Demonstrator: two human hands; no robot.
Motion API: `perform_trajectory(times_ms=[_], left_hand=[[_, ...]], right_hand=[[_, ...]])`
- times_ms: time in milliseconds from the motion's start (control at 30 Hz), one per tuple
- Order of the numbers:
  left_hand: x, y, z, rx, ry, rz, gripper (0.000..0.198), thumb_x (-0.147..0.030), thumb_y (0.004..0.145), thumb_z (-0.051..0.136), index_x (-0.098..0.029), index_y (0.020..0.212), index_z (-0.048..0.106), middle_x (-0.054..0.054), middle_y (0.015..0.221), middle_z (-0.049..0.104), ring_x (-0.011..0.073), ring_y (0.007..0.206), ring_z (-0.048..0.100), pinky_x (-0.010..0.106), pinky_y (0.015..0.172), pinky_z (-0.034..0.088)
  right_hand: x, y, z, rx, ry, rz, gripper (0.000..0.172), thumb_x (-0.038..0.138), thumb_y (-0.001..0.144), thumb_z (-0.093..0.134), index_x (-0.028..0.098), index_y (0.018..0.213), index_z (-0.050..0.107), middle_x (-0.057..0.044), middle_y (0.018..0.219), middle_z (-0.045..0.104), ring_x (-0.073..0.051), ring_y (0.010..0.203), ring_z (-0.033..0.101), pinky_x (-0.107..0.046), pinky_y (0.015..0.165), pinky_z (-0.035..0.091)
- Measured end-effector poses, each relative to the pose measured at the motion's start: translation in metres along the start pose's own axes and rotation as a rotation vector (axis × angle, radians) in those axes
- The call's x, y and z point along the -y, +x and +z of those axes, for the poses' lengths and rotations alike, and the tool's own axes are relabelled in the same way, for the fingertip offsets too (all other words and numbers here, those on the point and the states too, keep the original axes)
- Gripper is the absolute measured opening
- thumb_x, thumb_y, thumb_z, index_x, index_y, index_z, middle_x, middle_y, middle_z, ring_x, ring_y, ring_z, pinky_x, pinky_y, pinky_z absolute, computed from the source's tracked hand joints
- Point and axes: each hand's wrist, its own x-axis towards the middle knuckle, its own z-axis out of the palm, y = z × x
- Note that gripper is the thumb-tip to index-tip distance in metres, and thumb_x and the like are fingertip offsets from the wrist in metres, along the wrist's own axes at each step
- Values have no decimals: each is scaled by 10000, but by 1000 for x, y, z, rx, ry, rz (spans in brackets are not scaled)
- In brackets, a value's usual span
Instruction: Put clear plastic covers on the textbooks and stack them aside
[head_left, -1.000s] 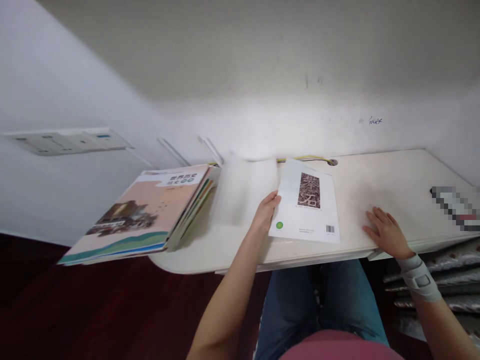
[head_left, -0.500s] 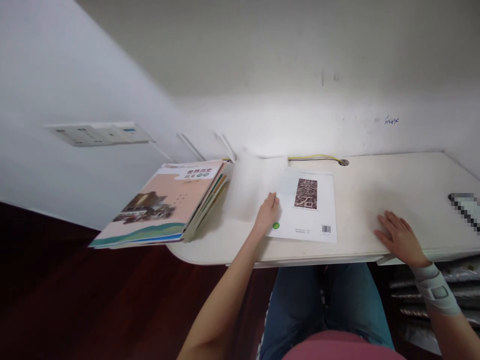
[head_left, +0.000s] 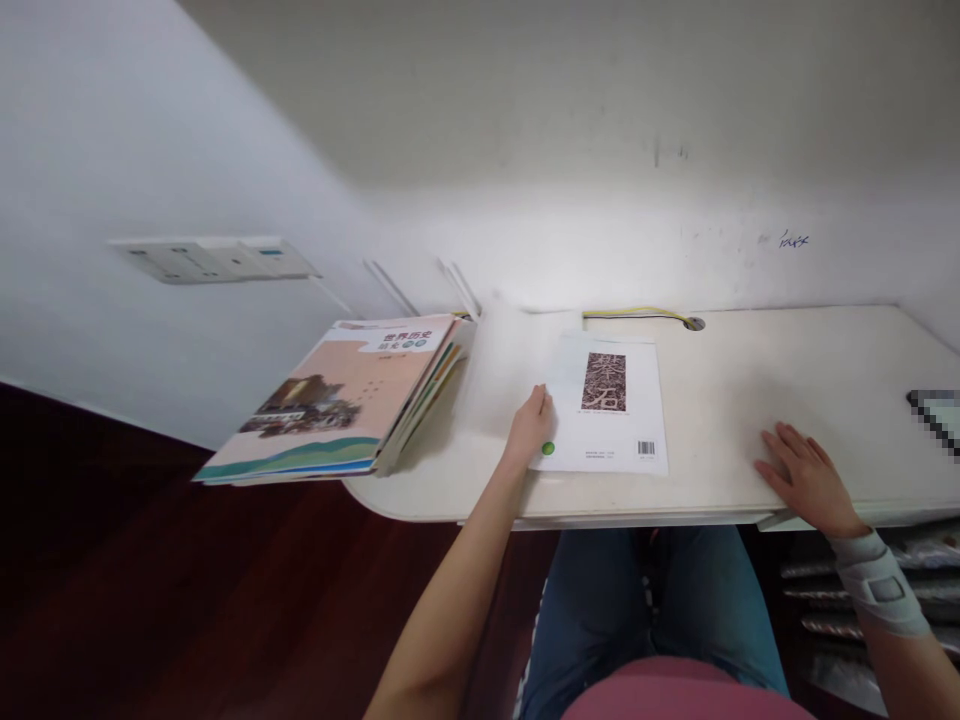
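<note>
Left hand (head_left: 531, 428) rests with fingers loosely curled on the left edge of a white booklet (head_left: 604, 408) lying flat mid-desk (head_left: 750, 370); right hand (head_left: 806, 478) lies spread, palm down, near the front edge.

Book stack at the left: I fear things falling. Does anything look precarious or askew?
Yes. The stack of books juts well past the desk at its left edge, over the floor, fanned and skewed. The white booklet by the left hand lies flat.
</note>
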Motion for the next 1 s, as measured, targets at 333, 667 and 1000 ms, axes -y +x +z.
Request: perform_trajectory(times_ms=[333,667,1000], left_hand=[[-10,-8,-2,3,233,118,383,-356,863,482,-87,1132,536,247,1406,433,355,1396,251,539,1098,270],[-35,-23,-5,12,648,124,495,-333,940,328,-33,1303,481,217,1497,306,370,1410,194,548,1089,276],[-93,-24,-26,250,321,276,653,-506,945,253,-73,1424,346,169,1525,266,298,1432,143,473,1131,236]], right_hand=[[-2,-1,2,-15,-2,-3,494,456,926,395,136,1281,517,-191,1351,516,-293,1247,485,-469,1012,389],[-3,-1,4,-23,-13,-8,492,457,920,415,139,1280,524,-185,1353,516,-291,1252,481,-468,1007,396],[2,2,0,-5,-2,0,488,439,927,389,134,1279,533,-193,1346,522,-296,1256,473,-479,995,397]])
